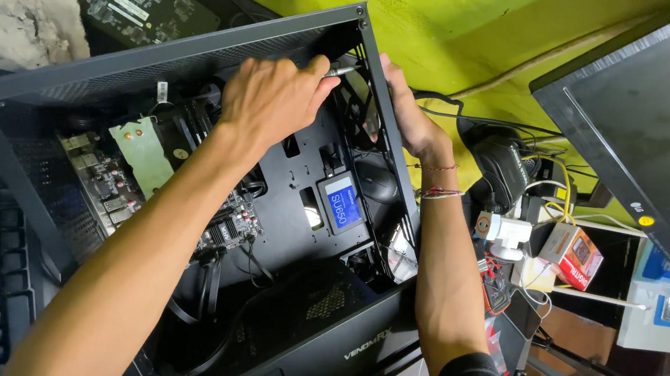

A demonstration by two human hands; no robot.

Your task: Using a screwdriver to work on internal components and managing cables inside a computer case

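Forearms reach into an open black computer case (318, 352) lying on its side.

Left hand (274, 99), inside the case near its upper rear corner, pinches a small silver screwdriver (339, 71) between thumb and fingers, the tip at the rear wall. Right hand (405, 108) grips that same wall from outside, fingers curled round its edge (their tips are hidden). Below the left hand sits a blue-labelled drive (343, 202); a circuit board (103, 180) lies deeper left in the case.

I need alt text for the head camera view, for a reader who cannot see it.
Two bare hands work inside an open black computer case: the left hand holds a screwdriver at the rear wall, and the right hand grips that wall's edge. A blue-labelled drive sits below them.
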